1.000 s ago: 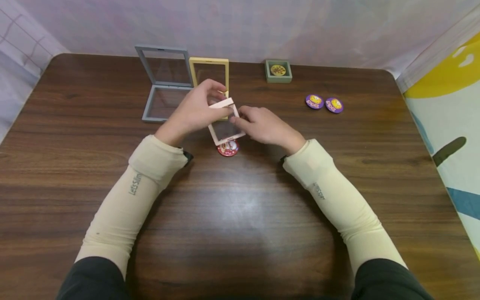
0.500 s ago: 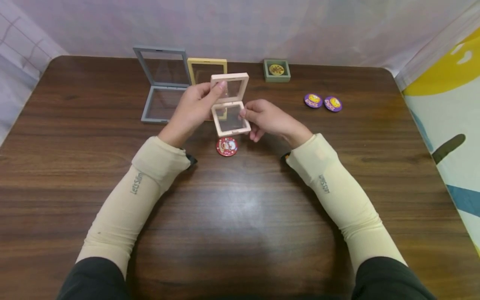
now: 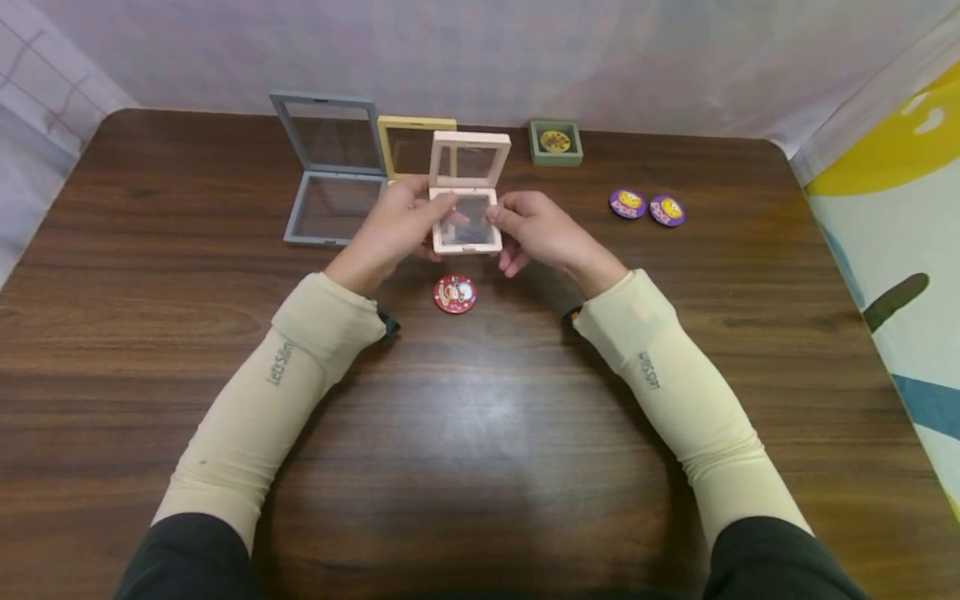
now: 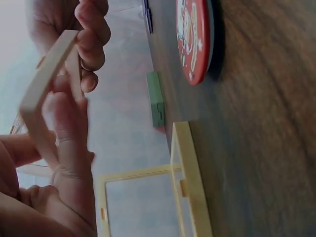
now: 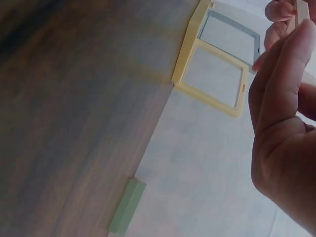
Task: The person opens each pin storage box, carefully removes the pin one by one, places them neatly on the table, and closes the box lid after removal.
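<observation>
A pale pink hinged display frame (image 3: 468, 249) with clear film panes stands unfolded, its lid tilted up at the back. Its left side is gripped by my left hand (image 3: 396, 223), thumb over the lower pane. My right hand (image 3: 546, 235) pinches the right edge between thumb and fingers. In the left wrist view the frame (image 4: 43, 86) is held up off the table. A round red badge (image 3: 454, 293) with a cartoon print lies on the table just in front of it.
Behind my left hand stand an unfolded grey frame (image 3: 294, 208) and an unfolded yellow frame (image 3: 417, 122). A closed green frame (image 3: 556, 160) holding a round yellow piece sits at the back. Two purple badges (image 3: 627, 203) lie to the right on the brown table (image 3: 480, 433).
The pink frame, tilted with its lid low a second ago, is now unfolded and turned level. It has shifted slightly back, uncovering the red badge. Both hands have changed their hold on its sides.
</observation>
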Motion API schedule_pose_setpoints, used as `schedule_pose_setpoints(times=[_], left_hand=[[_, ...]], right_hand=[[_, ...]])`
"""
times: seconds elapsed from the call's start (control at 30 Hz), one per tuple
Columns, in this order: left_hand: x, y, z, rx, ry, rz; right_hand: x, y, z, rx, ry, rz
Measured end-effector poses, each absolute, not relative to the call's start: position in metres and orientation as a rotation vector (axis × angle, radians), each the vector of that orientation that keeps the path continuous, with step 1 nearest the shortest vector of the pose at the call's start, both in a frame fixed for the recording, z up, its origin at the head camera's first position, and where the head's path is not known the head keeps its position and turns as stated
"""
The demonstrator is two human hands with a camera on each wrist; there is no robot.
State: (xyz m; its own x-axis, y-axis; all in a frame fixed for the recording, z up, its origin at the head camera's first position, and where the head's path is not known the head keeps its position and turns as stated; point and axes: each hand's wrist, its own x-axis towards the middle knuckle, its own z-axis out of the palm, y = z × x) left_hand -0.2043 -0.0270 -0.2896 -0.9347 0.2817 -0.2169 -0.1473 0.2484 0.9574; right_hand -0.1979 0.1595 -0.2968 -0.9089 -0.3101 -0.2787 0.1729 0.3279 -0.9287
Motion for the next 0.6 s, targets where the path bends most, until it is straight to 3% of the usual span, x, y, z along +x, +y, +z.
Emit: schedule_pose_setpoints(times=[0.23,0.43,0.6], left_hand=[[-0.208,-0.035,-0.288,0.008,2.119,1.942],[-0.209,-0.036,-0.286,-0.046,2.036,2.085],[-0.209,-0.037,-0.287,-0.014,2.034,2.091]], right_hand=[[-0.198,0.162,-0.297,-0.150,2.231,-1.552],[-0.189,0.152,-0.300,-0.538,2.752,-0.717],[-0.172,0.131,-0.304,-0.771,2.821,-0.239]])
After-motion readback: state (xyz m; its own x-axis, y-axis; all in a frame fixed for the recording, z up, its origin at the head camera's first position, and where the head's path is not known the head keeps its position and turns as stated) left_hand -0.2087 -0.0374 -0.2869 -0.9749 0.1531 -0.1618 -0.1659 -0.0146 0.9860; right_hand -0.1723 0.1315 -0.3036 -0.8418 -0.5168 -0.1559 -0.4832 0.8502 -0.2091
